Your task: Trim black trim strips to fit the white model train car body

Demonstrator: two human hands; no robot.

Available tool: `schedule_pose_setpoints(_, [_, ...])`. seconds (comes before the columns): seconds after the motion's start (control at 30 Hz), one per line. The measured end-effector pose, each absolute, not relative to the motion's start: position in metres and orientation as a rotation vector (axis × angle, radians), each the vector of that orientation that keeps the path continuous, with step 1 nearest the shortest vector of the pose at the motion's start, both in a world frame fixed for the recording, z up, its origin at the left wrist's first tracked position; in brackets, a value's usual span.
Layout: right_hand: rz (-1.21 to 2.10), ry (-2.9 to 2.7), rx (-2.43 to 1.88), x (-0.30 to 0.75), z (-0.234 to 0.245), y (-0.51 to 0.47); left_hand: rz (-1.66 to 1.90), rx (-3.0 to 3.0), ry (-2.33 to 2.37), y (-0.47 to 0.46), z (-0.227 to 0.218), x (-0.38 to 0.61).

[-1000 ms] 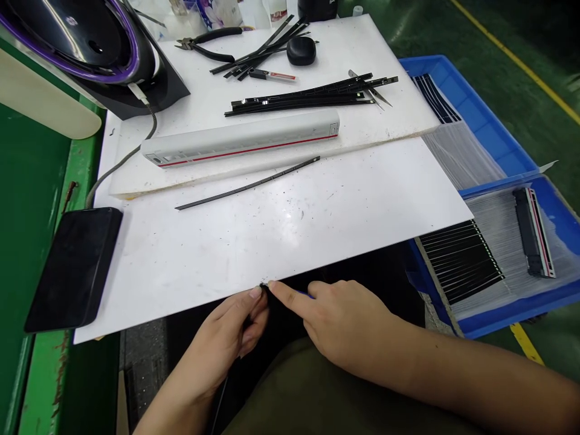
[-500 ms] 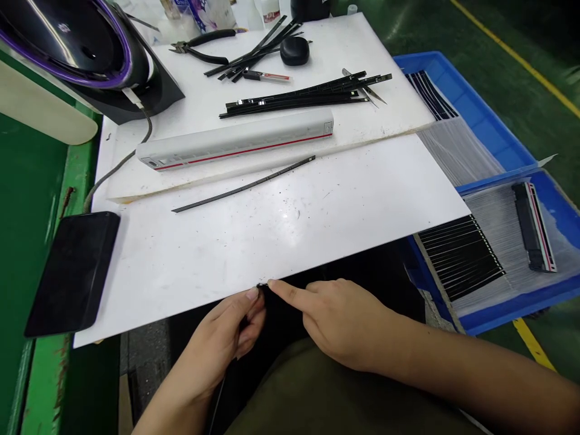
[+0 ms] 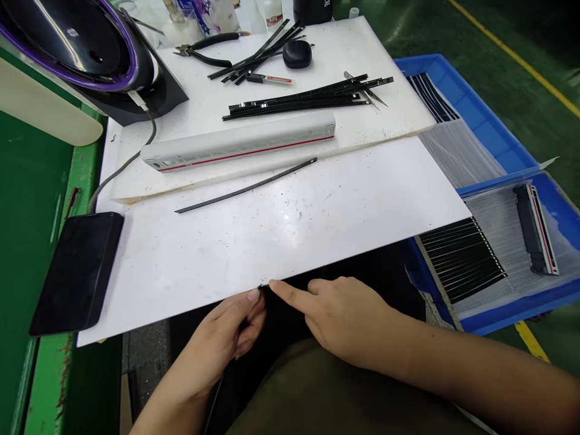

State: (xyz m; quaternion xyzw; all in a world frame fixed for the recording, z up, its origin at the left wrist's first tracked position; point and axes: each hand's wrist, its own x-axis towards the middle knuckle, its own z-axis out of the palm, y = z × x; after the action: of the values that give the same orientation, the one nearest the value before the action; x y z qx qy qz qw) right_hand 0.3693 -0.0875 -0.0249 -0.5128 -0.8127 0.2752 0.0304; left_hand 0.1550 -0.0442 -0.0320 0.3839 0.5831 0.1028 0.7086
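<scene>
At the near edge of the white board (image 3: 290, 229), my left hand (image 3: 231, 329) pinches the end of a thin black strip (image 3: 262, 286) between thumb and fingers. Most of that strip is hidden. My right hand (image 3: 342, 320) has its index finger stretched to the strip's end, the fingertip touching or almost touching it. Its other fingers curl underneath; whatever they hold is hidden. A single black strip (image 3: 247, 188) lies on the board beyond both hands. Behind it, a long white casing with a red line (image 3: 240, 142) rests on a raised white slab (image 3: 376, 130).
Bundled black strips (image 3: 294, 99), pliers (image 3: 208, 49), tweezers (image 3: 369, 93), a pen-like tool (image 3: 270, 80) and a black case (image 3: 297, 54) lie on the slab. A black fan-like device (image 3: 72, 36) and a black box (image 3: 77, 272) stand left. Blue trays (image 3: 493, 320) holding strips stand right.
The whole view has shifted slightly. My hands keep almost the same pose at the board's edge, the left still pinching the strip and the right index finger still at its end.
</scene>
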Motion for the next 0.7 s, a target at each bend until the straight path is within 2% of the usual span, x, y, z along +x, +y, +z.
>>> schedule_pose_setpoints(0.17, [1.011,-2.426,-1.529,0.375,-0.032,-0.085,0.210,0.866,1.288,-0.042,-0.034,0.152])
schedule_pose_setpoints(0.7, [0.841,-2.626,-1.458,0.380,-0.022,-0.072,0.178,0.867,1.240,-0.040,-0.035,0.150])
